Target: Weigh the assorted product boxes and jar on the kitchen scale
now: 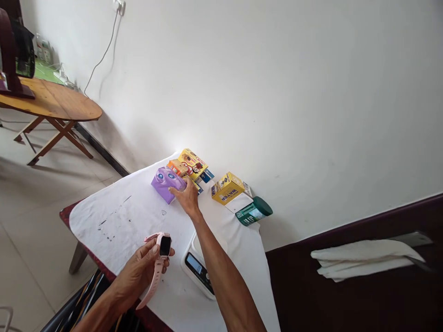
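Note:
My left hand (pixel 147 258) holds a pink smartwatch (pixel 165 246) near the table's front edge. Its dark screen faces up and its strap hangs loose. My right hand (pixel 188 197) reaches across the table and grips the right end of a purple box (pixel 164 183), thumb over the near face; the far fingers are partly hidden. A white digital scale (pixel 200 269) with a lit display lies under my right forearm, which covers part of it. Just behind the purple box are a yellow carton (pixel 194 163) and a small orange box (pixel 176 167).
A yellow box (pixel 227 189) and a green canister (pixel 254 211) stand at the table's right, near the wall. White cloth (pixel 117 221) covers the table. To the left is a wooden folding table (pixel 65 99) with a fan (pixel 15 55). A white cloth (pixel 363 258) hangs at right.

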Motion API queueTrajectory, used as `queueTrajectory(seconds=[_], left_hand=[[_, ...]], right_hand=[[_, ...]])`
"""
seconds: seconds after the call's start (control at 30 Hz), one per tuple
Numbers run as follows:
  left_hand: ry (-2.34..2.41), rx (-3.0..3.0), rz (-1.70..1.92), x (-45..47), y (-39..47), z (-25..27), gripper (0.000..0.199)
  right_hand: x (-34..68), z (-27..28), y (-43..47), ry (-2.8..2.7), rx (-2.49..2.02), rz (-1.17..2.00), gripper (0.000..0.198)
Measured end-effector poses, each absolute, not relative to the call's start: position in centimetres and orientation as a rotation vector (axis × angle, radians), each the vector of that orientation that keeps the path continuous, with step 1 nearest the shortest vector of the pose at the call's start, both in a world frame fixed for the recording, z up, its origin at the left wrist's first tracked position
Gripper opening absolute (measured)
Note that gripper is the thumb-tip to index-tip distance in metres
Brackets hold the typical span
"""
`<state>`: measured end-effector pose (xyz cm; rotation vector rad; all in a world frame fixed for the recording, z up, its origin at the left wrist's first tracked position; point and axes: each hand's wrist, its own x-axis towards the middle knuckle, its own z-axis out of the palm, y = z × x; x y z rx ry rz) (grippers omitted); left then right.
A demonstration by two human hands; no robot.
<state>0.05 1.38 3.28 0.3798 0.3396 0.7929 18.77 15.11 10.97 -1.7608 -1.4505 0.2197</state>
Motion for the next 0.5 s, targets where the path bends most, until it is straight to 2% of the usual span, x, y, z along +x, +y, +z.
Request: queueTrajectory(seconds=[0.27,0.5], left_hand=[[0.336,0.362,0.767,-0.4,1.2,3.4,0.047],[0.372,0.391,0.744,-0.5,1.3,3.5,0.050]], right_hand=[[23.9,16.1,0.7,-1.289,-1.847,0.139,0.059],[26.0,13.3,-7.3,-1.205,-2.031,0.213,0.055]])
